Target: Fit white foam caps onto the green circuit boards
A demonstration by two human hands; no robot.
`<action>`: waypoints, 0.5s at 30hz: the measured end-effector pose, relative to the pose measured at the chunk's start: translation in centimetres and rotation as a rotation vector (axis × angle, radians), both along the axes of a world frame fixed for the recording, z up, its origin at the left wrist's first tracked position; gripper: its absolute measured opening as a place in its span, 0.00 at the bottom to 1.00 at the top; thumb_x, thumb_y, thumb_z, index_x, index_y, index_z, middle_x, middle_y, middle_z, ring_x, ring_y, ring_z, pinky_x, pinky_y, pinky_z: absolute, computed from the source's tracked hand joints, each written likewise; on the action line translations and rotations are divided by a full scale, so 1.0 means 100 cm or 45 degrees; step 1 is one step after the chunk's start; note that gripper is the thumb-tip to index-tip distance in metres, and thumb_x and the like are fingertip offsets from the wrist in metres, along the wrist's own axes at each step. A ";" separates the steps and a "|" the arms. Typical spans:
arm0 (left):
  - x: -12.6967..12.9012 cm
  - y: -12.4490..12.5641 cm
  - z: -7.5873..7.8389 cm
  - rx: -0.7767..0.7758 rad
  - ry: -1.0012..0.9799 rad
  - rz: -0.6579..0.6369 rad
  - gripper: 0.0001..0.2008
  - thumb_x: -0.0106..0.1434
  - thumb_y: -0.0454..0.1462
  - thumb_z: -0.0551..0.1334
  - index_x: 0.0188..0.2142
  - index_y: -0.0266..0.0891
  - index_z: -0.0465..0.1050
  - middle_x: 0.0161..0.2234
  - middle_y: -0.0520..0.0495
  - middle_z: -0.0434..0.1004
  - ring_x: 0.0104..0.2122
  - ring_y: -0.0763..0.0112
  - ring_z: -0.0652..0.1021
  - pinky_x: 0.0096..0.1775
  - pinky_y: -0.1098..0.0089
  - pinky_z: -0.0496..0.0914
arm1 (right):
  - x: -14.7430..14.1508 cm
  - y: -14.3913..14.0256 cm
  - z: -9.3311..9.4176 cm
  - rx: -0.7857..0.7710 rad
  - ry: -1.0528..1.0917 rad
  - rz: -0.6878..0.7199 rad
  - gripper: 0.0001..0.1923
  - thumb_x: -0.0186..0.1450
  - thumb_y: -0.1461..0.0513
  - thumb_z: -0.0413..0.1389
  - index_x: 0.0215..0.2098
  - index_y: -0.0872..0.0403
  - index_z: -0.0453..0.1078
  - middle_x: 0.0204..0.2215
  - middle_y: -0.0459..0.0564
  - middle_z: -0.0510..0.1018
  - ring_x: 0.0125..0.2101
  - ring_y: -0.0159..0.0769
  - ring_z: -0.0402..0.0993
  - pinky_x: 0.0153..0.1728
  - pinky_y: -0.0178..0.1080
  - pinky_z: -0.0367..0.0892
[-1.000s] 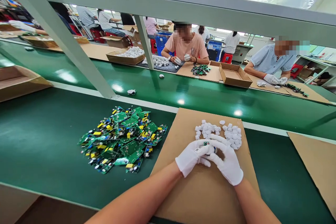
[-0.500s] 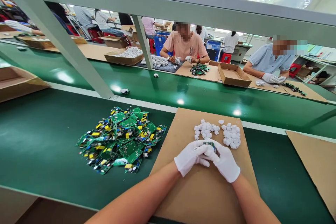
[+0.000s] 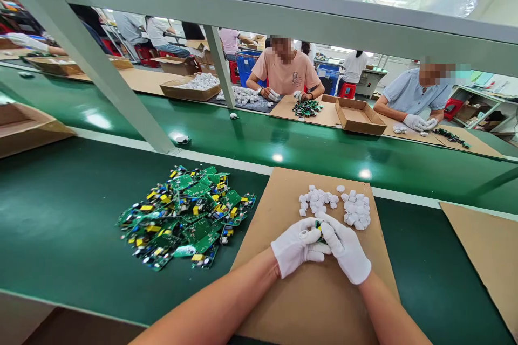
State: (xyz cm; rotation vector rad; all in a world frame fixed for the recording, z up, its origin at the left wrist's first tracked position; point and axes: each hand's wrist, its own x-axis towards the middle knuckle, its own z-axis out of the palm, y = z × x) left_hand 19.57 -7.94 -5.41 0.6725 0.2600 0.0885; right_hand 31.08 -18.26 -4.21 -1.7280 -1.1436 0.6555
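Where the left hand [image 3: 297, 249] meets the right hand [image 3: 345, 252]: circuit board [image 3: 319, 230], held in both grips.
Circuit-board heap [image 3: 194, 218]: left.
White pieces [image 3: 356, 210]: far, on the cardboard sheet [image 3: 311, 302].

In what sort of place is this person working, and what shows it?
Probably an electronics assembly workshop: circuit boards lie piled on the near bench, a long green conveyor-like surface runs beyond it, and people sit across with more boards.
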 end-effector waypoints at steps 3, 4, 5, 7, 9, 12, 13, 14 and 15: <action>-0.001 0.001 0.002 0.033 -0.030 -0.030 0.14 0.53 0.40 0.66 0.37 0.36 0.68 0.32 0.45 0.74 0.30 0.70 0.78 0.27 0.76 0.70 | 0.001 -0.002 -0.003 -0.026 -0.142 -0.031 0.25 0.64 0.51 0.48 0.55 0.54 0.64 0.38 0.51 0.79 0.37 0.42 0.75 0.41 0.41 0.69; -0.002 0.002 0.004 0.042 -0.033 -0.045 0.13 0.53 0.40 0.66 0.36 0.36 0.69 0.33 0.45 0.73 0.30 0.70 0.77 0.27 0.77 0.70 | 0.002 -0.003 -0.004 -0.029 -0.165 -0.036 0.26 0.64 0.51 0.48 0.55 0.54 0.63 0.37 0.51 0.79 0.35 0.41 0.75 0.39 0.40 0.69; -0.002 0.004 0.006 0.047 -0.032 -0.064 0.13 0.53 0.39 0.66 0.36 0.36 0.69 0.33 0.45 0.73 0.30 0.71 0.77 0.27 0.77 0.70 | 0.002 -0.003 -0.005 -0.030 -0.178 -0.042 0.26 0.63 0.51 0.49 0.56 0.54 0.63 0.37 0.51 0.79 0.35 0.41 0.75 0.38 0.40 0.70; -0.003 0.006 0.010 0.032 -0.023 -0.104 0.13 0.53 0.39 0.66 0.36 0.35 0.70 0.32 0.46 0.72 0.30 0.73 0.76 0.28 0.76 0.70 | 0.003 -0.004 -0.007 -0.030 -0.180 -0.049 0.27 0.62 0.51 0.51 0.56 0.54 0.62 0.42 0.52 0.77 0.38 0.41 0.74 0.41 0.40 0.69; -0.002 0.008 0.014 0.020 -0.004 -0.125 0.13 0.53 0.40 0.66 0.36 0.35 0.71 0.30 0.47 0.72 0.29 0.74 0.75 0.31 0.75 0.70 | 0.004 -0.005 -0.008 -0.024 -0.151 -0.041 0.28 0.61 0.52 0.54 0.57 0.52 0.61 0.46 0.52 0.75 0.43 0.42 0.72 0.45 0.41 0.67; 0.000 0.007 0.017 0.119 0.068 -0.083 0.15 0.52 0.42 0.66 0.37 0.35 0.72 0.30 0.46 0.73 0.29 0.74 0.75 0.32 0.73 0.69 | 0.004 -0.004 -0.008 0.050 0.035 -0.006 0.28 0.62 0.51 0.52 0.58 0.52 0.59 0.50 0.52 0.72 0.49 0.43 0.69 0.49 0.43 0.65; 0.001 0.006 0.018 0.172 0.089 -0.061 0.16 0.52 0.42 0.66 0.39 0.35 0.72 0.31 0.45 0.74 0.30 0.72 0.75 0.32 0.73 0.68 | 0.003 -0.003 -0.007 0.092 0.117 -0.009 0.27 0.64 0.50 0.49 0.58 0.52 0.59 0.52 0.52 0.71 0.50 0.43 0.67 0.51 0.44 0.63; 0.001 0.005 0.018 0.217 0.094 -0.043 0.17 0.53 0.42 0.66 0.40 0.35 0.72 0.32 0.44 0.75 0.31 0.71 0.76 0.32 0.73 0.68 | 0.003 -0.002 -0.006 0.124 0.183 -0.021 0.26 0.65 0.50 0.47 0.57 0.52 0.60 0.53 0.52 0.69 0.52 0.43 0.65 0.52 0.45 0.62; 0.002 0.004 0.019 0.252 0.079 -0.029 0.19 0.53 0.43 0.65 0.42 0.35 0.71 0.34 0.42 0.75 0.32 0.70 0.76 0.33 0.72 0.68 | 0.002 -0.001 -0.005 0.131 0.226 -0.034 0.26 0.65 0.49 0.45 0.56 0.52 0.61 0.53 0.52 0.69 0.52 0.43 0.64 0.53 0.46 0.61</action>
